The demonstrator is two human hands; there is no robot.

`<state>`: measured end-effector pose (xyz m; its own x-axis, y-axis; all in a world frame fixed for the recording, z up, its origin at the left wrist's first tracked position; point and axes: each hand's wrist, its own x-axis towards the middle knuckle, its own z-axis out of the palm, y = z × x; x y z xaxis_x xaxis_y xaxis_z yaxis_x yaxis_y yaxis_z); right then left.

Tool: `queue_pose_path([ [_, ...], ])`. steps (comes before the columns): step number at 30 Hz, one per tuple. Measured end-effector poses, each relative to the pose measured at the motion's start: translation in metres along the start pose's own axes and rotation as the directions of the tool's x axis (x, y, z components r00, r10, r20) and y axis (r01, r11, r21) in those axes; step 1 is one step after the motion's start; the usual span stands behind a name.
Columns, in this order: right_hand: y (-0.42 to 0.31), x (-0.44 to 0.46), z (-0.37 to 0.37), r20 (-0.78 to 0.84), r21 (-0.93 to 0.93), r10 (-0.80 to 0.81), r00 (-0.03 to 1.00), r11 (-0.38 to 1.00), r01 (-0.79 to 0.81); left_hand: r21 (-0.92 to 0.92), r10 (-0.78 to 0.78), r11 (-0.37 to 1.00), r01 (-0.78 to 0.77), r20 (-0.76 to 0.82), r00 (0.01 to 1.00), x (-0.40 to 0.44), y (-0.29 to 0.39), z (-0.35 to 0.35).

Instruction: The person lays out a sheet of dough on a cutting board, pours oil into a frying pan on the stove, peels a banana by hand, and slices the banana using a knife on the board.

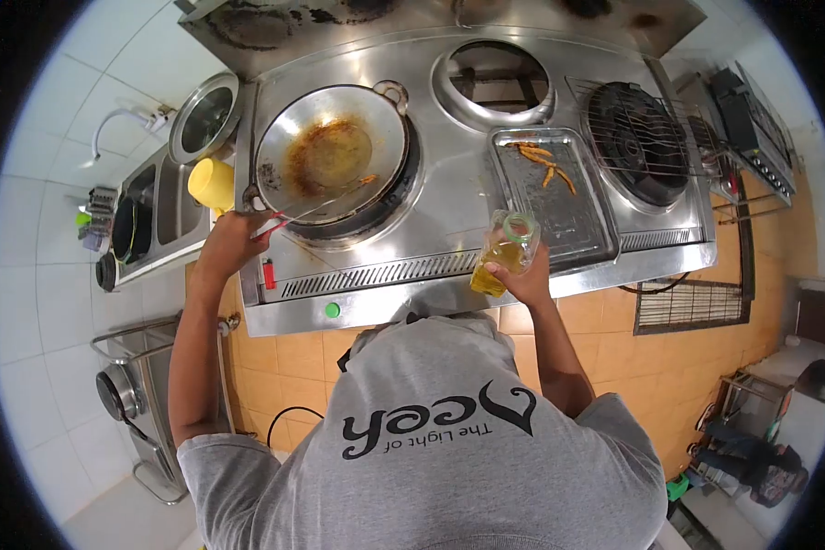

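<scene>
L fingers (255,224) on red-handled utensil (279,224) over wok (280,137), R fingers (498,269) round btl (501,253) w/ yellow liq. nr tray (568,220)

The gray shirt (422,500) has black words (440,424) on it. They are upside down here. The small ones say "The Light of" and the big one says "Aceh", in curly letters.

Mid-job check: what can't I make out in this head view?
Head view:
- Any flame beneath the wok: hidden by the wok itself.
- Some fingers of the right hand: behind the bottle.
- Tip of the red-handled utensil: too small.
- Distant person's hands: too small.
</scene>
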<state>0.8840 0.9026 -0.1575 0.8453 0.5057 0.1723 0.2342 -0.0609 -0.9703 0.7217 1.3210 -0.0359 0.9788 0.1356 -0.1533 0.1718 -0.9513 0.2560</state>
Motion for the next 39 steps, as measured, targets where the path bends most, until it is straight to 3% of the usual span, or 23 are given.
queue_pose_path([
  [6, -0.006, -0.004, -0.013, -0.009, -0.009, 0.025, 1.0, 1.0, -0.025, -0.058, -0.094, 0.994, 0.094, -0.003, 0.996, 0.001, 0.013, -0.012],
  [9, 0.005, -0.004, -0.022, -0.02, 0.063, 0.036, 0.999, 0.997, -0.035, -0.215, -0.07, 0.976, 0.042, -0.123, 0.99, 0.0, 0.011, -0.002],
  [12, 0.007, -0.008, -0.045, 0.009, 0.128, 0.13, 0.991, 0.983, -0.13, -0.307, -0.139, 0.947, 0.099, -0.111, 0.984, 0.0, 0.04, -0.004],
  [15, 0.019, -0.013, -0.076, -0.069, -0.06, 0.058, 0.996, 0.996, -0.062, -0.375, -0.067, 0.927, 0.005, -0.152, 0.986, 0.004, 0.064, 0.003],
  [16, 0.017, -0.014, -0.085, -0.091, 0.065, 0.085, 0.992, 0.995, -0.079, -0.37, -0.039, 0.929, -0.027, -0.17, 0.985, 0.007, 0.079, 0.0],
  [17, 0.007, -0.015, -0.094, -0.111, 0.19, 0.113, 0.987, 0.978, -0.09, -0.515, -0.138, 0.852, 0.092, -0.053, 0.989, 0.008, 0.093, -0.004],
  [18, 0.002, -0.018, -0.101, -0.129, 0.313, 0.142, 0.981, 0.945, -0.096, -0.495, -0.097, 0.869, 0.032, -0.106, 0.99, 0.007, 0.097, -0.002],
  [19, 0.004, -0.025, -0.11, -0.205, 0.322, 0.141, 0.969, 0.944, -0.07, -0.471, -0.053, 0.882, -0.028, -0.157, 0.986, 0.007, 0.099, 0.0],
  [22, -0.017, -0.023, -0.148, -0.239, 0.19, 0.125, 0.963, 0.979, -0.079, -0.376, 0.067, 0.913, -0.157, -0.243, 0.968, 0.008, 0.109, 0.0],
  [23, 0.006, -0.027, -0.162, -0.266, 0.272, 0.068, 0.962, 0.962, 0.007, -0.342, 0.1, 0.921, -0.188, -0.259, 0.961, 0.009, 0.113, -0.004],
  [26, 0.006, -0.03, -0.204, -0.365, 0.005, 0.001, 0.931, 1.0, 0.001, -0.435, 0.182, 0.871, -0.229, -0.148, 0.972, 0.009, 0.116, -0.023],
  [27, -0.005, -0.025, -0.21, -0.37, 0.058, 0.057, 0.927, 0.998, -0.039, -0.407, 0.23, 0.862, -0.302, -0.216, 0.949, 0.013, 0.122, -0.027],
  [29, 0.022, -0.047, -0.236, -0.529, -0.135, 0.065, 0.846, 0.978, -0.16, -0.334, 0.317, 0.836, -0.435, -0.353, 0.88, 0.02, 0.132, -0.03],
  [32, 0.023, -0.038, -0.249, -0.547, -0.177, 0.031, 0.836, 0.972, -0.152, -0.367, 0.215, 0.853, -0.37, -0.399, 0.891, 0.012, 0.134, -0.037],
  [33, 0.02, -0.029, -0.25, -0.531, -0.165, 0.017, 0.847, 0.978, -0.124, -0.527, 0.131, 0.79, -0.313, -0.354, 0.926, 0.011, 0.137, -0.039],
  [36, 0.021, -0.008, -0.252, -0.494, -0.16, -0.03, 0.869, 0.985, -0.057, -0.424, 0.105, 0.864, -0.274, -0.38, 0.919, 0.008, 0.142, -0.045],
  [39, 0.027, 0.008, -0.254, -0.46, -0.153, -0.059, 0.886, 0.988, -0.014, -0.452, 0.1, 0.847, -0.28, -0.382, 0.919, 0.01, 0.143, -0.043],
])
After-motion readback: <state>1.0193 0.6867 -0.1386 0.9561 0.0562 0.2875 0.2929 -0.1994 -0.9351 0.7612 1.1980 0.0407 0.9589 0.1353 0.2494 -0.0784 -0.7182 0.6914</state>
